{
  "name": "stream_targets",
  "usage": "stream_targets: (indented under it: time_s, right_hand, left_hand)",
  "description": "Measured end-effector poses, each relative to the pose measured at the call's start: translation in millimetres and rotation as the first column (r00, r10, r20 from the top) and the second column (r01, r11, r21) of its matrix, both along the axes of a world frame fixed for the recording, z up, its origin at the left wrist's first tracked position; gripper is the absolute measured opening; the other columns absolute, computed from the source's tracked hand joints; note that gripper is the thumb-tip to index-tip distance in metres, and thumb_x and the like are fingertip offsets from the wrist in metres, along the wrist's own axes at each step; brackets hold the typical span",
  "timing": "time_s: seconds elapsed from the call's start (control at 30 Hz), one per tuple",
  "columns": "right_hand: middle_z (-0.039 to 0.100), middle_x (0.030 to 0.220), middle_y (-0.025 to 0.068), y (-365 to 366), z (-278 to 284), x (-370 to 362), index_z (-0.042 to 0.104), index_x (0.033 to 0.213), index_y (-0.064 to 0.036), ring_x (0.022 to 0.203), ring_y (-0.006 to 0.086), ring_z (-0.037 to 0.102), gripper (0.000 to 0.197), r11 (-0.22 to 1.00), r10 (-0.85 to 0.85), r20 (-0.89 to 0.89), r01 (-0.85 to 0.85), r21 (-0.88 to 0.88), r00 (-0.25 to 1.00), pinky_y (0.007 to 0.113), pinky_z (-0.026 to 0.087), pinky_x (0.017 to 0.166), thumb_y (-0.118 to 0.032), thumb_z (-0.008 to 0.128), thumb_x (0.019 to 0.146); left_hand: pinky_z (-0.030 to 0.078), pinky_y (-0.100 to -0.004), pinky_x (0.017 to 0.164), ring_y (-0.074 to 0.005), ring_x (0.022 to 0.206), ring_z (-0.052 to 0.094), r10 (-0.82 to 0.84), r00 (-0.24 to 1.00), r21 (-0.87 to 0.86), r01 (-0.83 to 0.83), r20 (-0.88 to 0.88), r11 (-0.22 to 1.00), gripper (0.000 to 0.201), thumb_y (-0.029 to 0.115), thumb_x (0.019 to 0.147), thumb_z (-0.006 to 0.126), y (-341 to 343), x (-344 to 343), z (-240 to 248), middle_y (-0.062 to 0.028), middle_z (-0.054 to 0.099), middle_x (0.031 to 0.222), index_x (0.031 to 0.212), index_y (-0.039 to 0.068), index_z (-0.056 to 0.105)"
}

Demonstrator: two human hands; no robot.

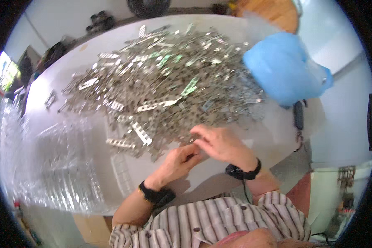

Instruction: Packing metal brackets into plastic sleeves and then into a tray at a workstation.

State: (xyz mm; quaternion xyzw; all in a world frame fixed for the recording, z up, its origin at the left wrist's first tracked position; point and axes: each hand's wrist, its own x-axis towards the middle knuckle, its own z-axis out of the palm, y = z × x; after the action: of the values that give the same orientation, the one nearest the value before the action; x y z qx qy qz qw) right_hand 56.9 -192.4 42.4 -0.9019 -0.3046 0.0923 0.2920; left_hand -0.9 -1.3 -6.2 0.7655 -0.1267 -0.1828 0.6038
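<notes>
A wide heap of small shiny metal parts, among them flat perforated strips, lies across the table in front of me. My left hand is at the heap's near edge, its fingers curled closed; whatever they hold is hidden. Just to the right, my right hand reaches over toward the left fingertips and almost meets them. Its fingers point left and stand apart, and I see nothing between them. Near my left wrist, one pale slotted metal strip and another shorter strip stick out of the heap.
Clear plastic wrapping with stacked strips covers the table's left side. A blue plastic bag sits at the right, beside a dark elongated object on the table's edge. A round wooden top stands beyond the far right.
</notes>
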Motion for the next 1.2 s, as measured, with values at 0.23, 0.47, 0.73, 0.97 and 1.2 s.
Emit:
stream_targets:
  time_s: [0.23,0.47,0.73,0.97,1.2]
  right_hand:
    - [0.070,0.097,0.0136,-14,23,6,0.062,0.112,-0.0079,0.085,0.0345,0.069,0.022,1.000,-0.012,0.071,0.012,-0.004,0.997,0.042,0.054,0.072,-0.023,0.061,0.096]
    - [0.068,0.091,0.0153,-35,40,13,0.062,0.103,-0.0053,0.082,0.0363,0.067,0.017,0.992,-0.112,0.117,0.104,0.074,0.987,0.044,0.053,0.069,-0.020,0.062,0.095]
    - [0.067,0.087,0.0144,-60,46,24,0.064,0.102,-0.0030,0.078,0.0316,0.066,0.014,0.980,-0.186,0.171,0.172,0.095,0.968,0.038,0.051,0.066,-0.014,0.065,0.093]
    - [0.069,0.087,0.0114,-108,72,43,0.068,0.100,-0.0023,0.076,0.0209,0.066,0.013,0.812,-0.555,0.330,0.412,0.413,0.764,0.034,0.052,0.070,-0.014,0.063,0.097]
    - [0.068,0.100,0.0136,-215,117,87,0.065,0.105,-0.0026,0.087,0.0227,0.064,0.018,0.695,-0.663,0.676,0.602,0.393,0.323,0.033,0.051,0.080,-0.019,0.061,0.099]
  left_hand:
    - [0.044,-0.0315,0.058,-0.0116,0.064,0.048,0.023,0.996,0.033,-0.020,-0.087,0.999,0.015,0.016,0.095,0.066,2,-3,12,-0.0053,0.054,0.069,0.092,0.002,0.063]
    - [0.043,-0.0284,0.057,-0.0080,0.064,0.048,0.020,0.999,0.053,-0.017,-0.043,0.998,0.017,0.018,0.097,0.066,-1,0,7,0.0001,0.054,0.068,0.089,0.003,0.063]
    - [0.045,-0.0319,0.060,-0.0119,0.065,0.050,0.034,0.996,0.074,-0.028,-0.083,0.997,0.019,0.019,0.095,0.067,2,-3,8,-0.0071,0.058,0.070,0.093,0.001,0.064]
    - [0.043,-0.0303,0.058,-0.0099,0.065,0.047,0.027,0.998,0.028,-0.025,-0.058,0.999,0.018,0.017,0.094,0.068,3,-2,2,-0.0038,0.054,0.068,0.092,0.001,0.064]
    - [0.044,-0.0311,0.058,-0.0105,0.063,0.047,0.028,0.999,0.112,-0.023,-0.039,0.993,0.019,0.019,0.094,0.069,2,0,15,-0.0040,0.054,0.068,0.091,0.001,0.064]
